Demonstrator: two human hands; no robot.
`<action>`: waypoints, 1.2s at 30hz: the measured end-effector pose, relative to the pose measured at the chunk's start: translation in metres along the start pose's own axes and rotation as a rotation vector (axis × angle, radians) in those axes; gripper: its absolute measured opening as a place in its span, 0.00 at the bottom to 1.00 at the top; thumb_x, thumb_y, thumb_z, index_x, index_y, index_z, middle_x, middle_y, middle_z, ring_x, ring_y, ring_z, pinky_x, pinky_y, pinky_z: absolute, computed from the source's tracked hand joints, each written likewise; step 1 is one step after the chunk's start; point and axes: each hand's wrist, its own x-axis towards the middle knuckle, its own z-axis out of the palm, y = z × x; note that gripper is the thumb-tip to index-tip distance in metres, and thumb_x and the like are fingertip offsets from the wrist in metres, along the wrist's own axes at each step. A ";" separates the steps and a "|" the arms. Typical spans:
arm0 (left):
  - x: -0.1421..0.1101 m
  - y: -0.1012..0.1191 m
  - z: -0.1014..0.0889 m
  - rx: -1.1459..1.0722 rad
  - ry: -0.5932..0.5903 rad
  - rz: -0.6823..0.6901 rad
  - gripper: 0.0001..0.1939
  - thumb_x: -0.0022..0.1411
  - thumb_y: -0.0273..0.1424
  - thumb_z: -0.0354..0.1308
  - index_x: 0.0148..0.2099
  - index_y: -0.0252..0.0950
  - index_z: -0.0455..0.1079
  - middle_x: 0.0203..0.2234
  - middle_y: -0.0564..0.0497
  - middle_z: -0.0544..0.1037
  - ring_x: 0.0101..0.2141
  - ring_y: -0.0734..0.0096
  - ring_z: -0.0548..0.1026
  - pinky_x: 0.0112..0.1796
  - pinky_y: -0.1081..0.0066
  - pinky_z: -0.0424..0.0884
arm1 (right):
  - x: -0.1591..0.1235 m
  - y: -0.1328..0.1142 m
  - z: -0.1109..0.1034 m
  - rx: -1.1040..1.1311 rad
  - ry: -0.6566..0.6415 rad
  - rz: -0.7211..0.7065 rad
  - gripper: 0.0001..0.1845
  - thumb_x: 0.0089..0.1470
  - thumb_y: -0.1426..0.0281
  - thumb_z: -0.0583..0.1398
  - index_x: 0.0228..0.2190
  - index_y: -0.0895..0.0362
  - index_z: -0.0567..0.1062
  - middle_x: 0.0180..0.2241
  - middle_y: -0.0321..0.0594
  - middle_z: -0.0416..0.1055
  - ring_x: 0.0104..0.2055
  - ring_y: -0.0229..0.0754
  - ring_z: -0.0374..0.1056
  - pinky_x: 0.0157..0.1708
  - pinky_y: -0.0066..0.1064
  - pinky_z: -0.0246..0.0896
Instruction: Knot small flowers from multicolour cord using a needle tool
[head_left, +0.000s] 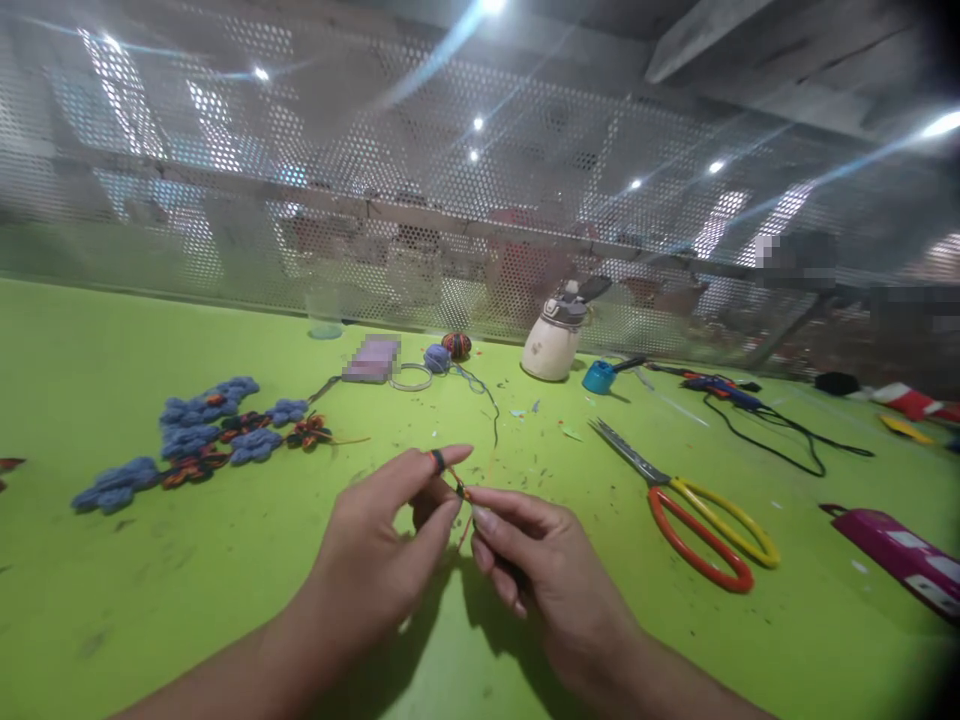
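Dark multicoloured yarn [439, 461] loops round the index finger of my left hand [375, 545], whose thumb and fingers pinch the working end. Close beside it, my right hand [551, 560] is closed, thumb against index finger, at a tiny dark and orange piece of yarn work [463, 492] between the hands. Whether a hook sits in the right fingers is hidden. An orange strand hangs below the fingertips. To the left lie several joined crocheted flowers, blue [255, 446] and multicoloured [193, 467]. Ahead rest a blue yarn ball [436, 358] and a multicoloured yarn ball [456, 346].
Scissors [658, 480] with red and yellow handles lie right of my hands. Behind are a cream bottle [550, 348], a blue pot [598, 377] and a corded glue gun [721, 390]. A magenta power strip [900, 548] lies far right, a purple rectangular object [371, 360] at the back left.
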 end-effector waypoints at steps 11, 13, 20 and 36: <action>0.016 -0.001 -0.021 -0.696 -0.191 -0.603 0.18 0.44 0.25 0.69 0.41 0.37 0.77 0.22 0.57 0.72 0.25 0.77 0.68 0.31 0.74 0.62 | -0.001 -0.013 -0.013 -0.712 -0.096 -0.578 0.15 0.55 0.76 0.57 0.41 0.57 0.80 0.24 0.37 0.73 0.24 0.35 0.63 0.26 0.27 0.57; 0.017 0.001 -0.025 -0.673 -0.221 -0.611 0.17 0.45 0.25 0.68 0.41 0.37 0.77 0.23 0.56 0.73 0.26 0.76 0.69 0.32 0.72 0.61 | -0.002 -0.017 -0.016 -0.836 -0.134 -0.640 0.17 0.57 0.77 0.54 0.44 0.57 0.79 0.27 0.40 0.74 0.27 0.37 0.65 0.29 0.28 0.59; 0.021 0.000 -0.033 -0.576 -0.277 -0.599 0.10 0.47 0.25 0.65 0.36 0.36 0.77 0.25 0.53 0.75 0.29 0.71 0.70 0.35 0.69 0.60 | -0.008 -0.027 -0.019 -0.899 -0.216 -0.537 0.18 0.59 0.76 0.53 0.48 0.53 0.75 0.38 0.41 0.78 0.37 0.39 0.71 0.39 0.32 0.64; 0.024 -0.002 -0.027 -0.674 -0.329 -0.588 0.07 0.46 0.22 0.65 0.27 0.33 0.69 0.20 0.57 0.70 0.23 0.78 0.63 0.25 0.73 0.56 | -0.004 -0.024 -0.020 -0.489 -0.259 -0.240 0.16 0.57 0.70 0.57 0.46 0.54 0.78 0.17 0.28 0.53 0.18 0.31 0.46 0.20 0.27 0.43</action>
